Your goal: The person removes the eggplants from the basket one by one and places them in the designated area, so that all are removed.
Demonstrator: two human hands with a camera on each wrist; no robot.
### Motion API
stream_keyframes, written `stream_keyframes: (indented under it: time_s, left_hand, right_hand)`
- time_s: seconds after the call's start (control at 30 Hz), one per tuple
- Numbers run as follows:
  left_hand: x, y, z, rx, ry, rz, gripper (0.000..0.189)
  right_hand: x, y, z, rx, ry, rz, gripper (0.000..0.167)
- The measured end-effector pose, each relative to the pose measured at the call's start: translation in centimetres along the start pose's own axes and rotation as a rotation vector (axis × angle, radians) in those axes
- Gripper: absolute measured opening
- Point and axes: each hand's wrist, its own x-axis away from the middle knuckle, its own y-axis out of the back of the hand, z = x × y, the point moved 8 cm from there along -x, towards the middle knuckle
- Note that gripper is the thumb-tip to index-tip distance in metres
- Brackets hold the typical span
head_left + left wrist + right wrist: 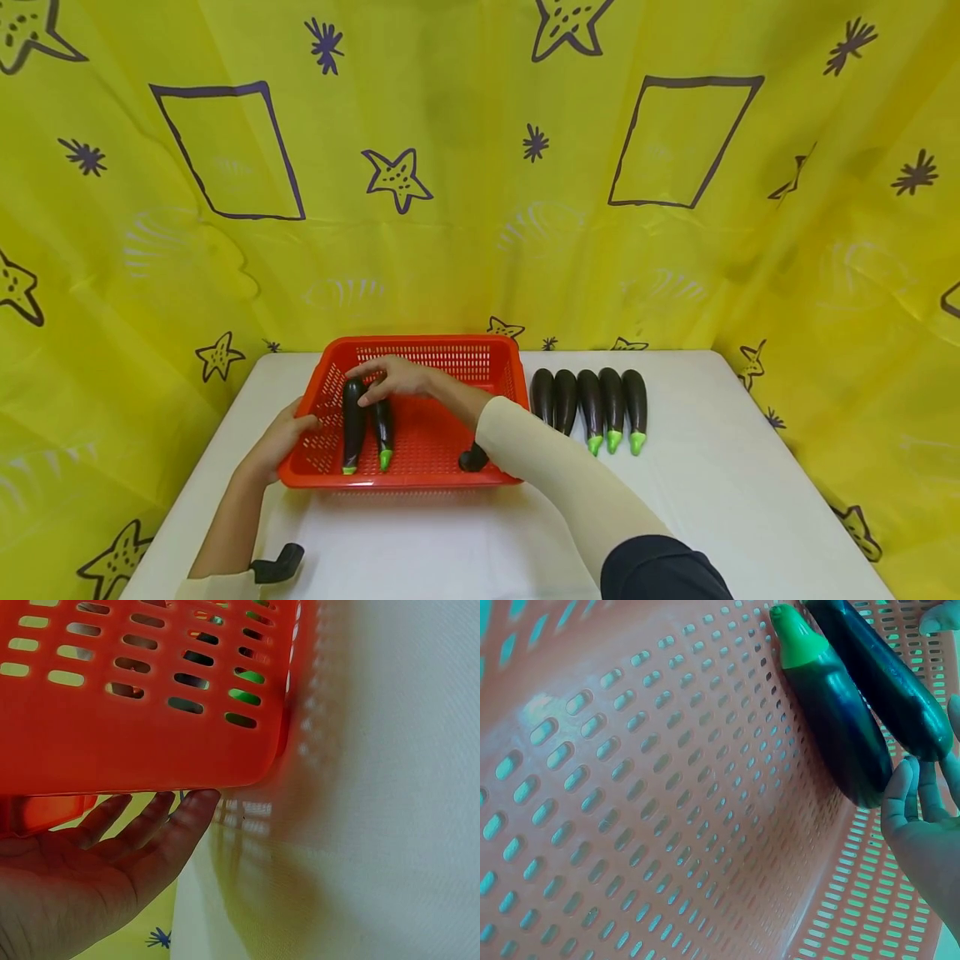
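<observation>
A red plastic basket [420,481] with slotted walls stands on the table. Two dark eggplants with green stems lie in its left part: the left eggplant [353,429] and, close beside it, the right eggplant [383,429]. My right hand [397,377] reaches over the basket and holds the left eggplant by its far, rounded end, thumb on one side and fingers on the other. In the right wrist view, the thumb comes between the two eggplants. My left hand [276,443] grips the basket's left rim, thumb on top; the left wrist view shows fingers [176,832] beneath the rim.
Right of the basket, several more eggplants [591,408] lie in a row on the white table [720,500], stems toward me. A yellow patterned curtain [465,250] hangs behind and at both sides. My right forearm crosses the basket's right side.
</observation>
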Motion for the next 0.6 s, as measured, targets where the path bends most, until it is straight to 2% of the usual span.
stream_keyframes:
  time_s: [0.1, 0.3, 0.6]
  left_hand:
    - [0.0, 0.0, 0.0, 0.000, 0.008, -0.001, 0.060]
    - [0.0, 0.0, 0.1, 0.002, 0.004, 0.002, 0.060]
    - [0.0, 0.1, 0.0, 0.004, -0.003, 0.000, 0.057]
  right_hand:
    - [0.1, 0.2, 0.1, 0.004, 0.002, -0.022, 0.052]
    - [0.0, -0.1, 0.3, -0.082, 0.023, -0.001, 0.048]
    - [0.1, -1.1, 0.3, -0.142, 0.000, 0.086, 0.046]
